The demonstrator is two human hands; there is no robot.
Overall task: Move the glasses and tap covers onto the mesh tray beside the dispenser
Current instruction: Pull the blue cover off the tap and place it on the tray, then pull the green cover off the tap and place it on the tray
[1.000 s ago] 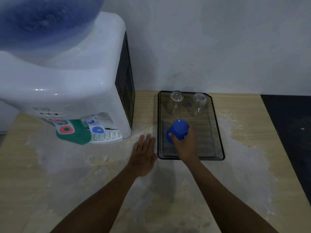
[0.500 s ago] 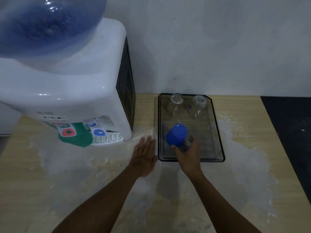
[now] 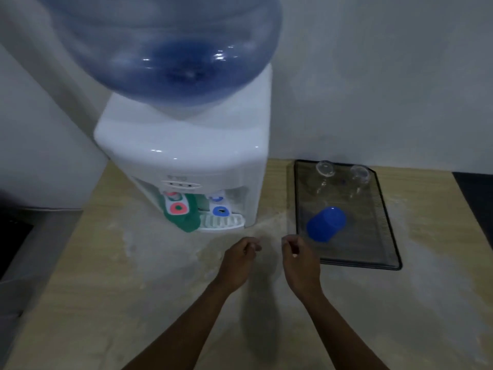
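On the wooden table (image 3: 80,303), seen from our head camera, our two bare hands hover side by side in front of the dispenser (image 3: 186,150), near each other but not touching. Our left hand (image 3: 237,259) has its fingers curled loosely inward with nothing held in it; our right hand (image 3: 300,260) is curled the same way and is likewise empty, its knuckles just beside the near left corner of the mesh tray (image 3: 384,236). That dark tray lies flat on the table to the right of the dispenser, close to its side wall. Two clear glasses stand upside down at the tray's far end, the left glass (image 3: 324,173) and the right glass (image 3: 358,178) a little apart from each other. A blue tap cover (image 3: 326,227) rests on the mesh nearer to us, tilted toward the left front, apart from both glasses and from our hands. At the dispenser's front, a green tap cover (image 3: 186,217) hangs over the red tap (image 3: 178,208) on the left, while the blue tap (image 3: 220,210) on the right sits bare above the white drip tray (image 3: 221,222). A large blue water bottle (image 3: 170,44) sits inverted on top of the dispenser. We see pale, dusty smears across the table around the tray.
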